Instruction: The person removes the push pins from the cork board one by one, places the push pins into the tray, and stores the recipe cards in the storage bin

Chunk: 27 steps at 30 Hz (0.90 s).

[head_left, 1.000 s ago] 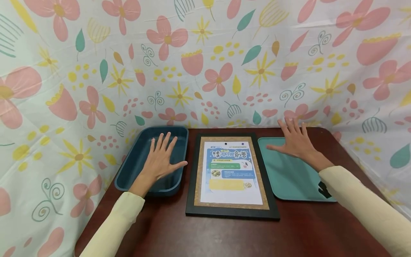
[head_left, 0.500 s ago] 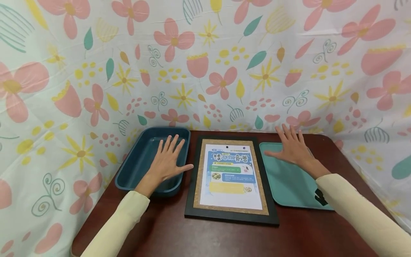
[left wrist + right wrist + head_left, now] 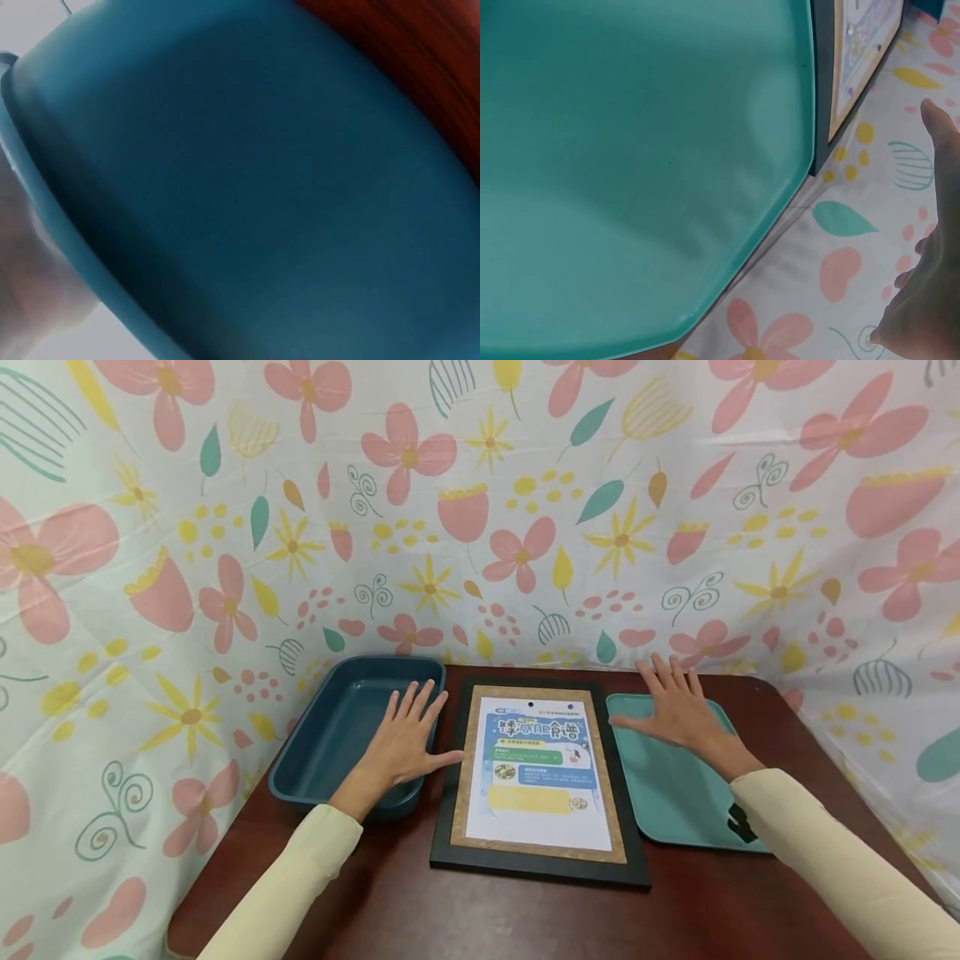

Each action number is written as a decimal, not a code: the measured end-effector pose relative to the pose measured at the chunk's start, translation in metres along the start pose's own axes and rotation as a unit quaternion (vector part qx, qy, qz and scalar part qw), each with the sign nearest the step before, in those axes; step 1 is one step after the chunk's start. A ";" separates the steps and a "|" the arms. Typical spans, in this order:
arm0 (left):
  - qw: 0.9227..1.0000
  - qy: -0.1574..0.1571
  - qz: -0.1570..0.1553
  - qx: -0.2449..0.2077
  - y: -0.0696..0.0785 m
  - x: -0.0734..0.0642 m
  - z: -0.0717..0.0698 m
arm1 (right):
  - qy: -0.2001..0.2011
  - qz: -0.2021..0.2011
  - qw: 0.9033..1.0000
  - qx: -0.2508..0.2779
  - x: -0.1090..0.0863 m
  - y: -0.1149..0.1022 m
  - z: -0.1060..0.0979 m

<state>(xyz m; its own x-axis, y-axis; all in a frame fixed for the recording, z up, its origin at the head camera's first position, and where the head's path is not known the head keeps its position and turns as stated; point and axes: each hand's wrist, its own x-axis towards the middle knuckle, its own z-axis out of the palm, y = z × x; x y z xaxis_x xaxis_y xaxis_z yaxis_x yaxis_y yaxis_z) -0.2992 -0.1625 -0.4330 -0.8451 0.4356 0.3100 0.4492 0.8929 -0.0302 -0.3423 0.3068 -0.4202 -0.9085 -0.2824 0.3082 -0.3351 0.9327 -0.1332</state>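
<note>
My left hand (image 3: 397,745) hovers with spread fingers over the right side of a dark blue basin (image 3: 330,727), its thumb pointing toward a framed board. Over the far part of a flat teal tray (image 3: 667,793) my right hand (image 3: 678,710) is held up, fingers spread and thumb out to the left. Neither hand holds anything. Between them lies the black-framed cork board (image 3: 540,870) with a printed sheet (image 3: 540,827) on it. In the left wrist view the basin's inside (image 3: 247,180) shows nothing in it. The teal tray (image 3: 645,150) fills much of the right wrist view.
All three items stand on a dark red-brown wooden table (image 3: 480,918). A white flowered cloth (image 3: 480,527) hangs behind it and along the left side. Part of a black item (image 3: 741,823) shows at the tray's near right, beside the right sleeve.
My left hand has drifted right, toward the framed board. The right hand has shifted slightly left. The head view has tilted a little, and the objects keep their places on the table.
</note>
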 end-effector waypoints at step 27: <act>0.997 -0.040 0.003 -0.064 0.022 -0.002 0.013 | -0.008 -0.016 1.000 0.008 0.005 -0.019 0.017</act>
<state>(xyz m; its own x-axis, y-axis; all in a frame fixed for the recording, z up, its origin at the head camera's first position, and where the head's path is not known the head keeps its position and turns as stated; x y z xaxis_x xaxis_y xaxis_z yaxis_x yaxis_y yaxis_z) -0.2911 -0.1428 -0.4465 -0.8604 0.4535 0.2325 0.4834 0.8707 0.0906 -0.3449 0.2844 -0.4317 -0.9009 -0.3162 0.2974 -0.3685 0.9192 -0.1391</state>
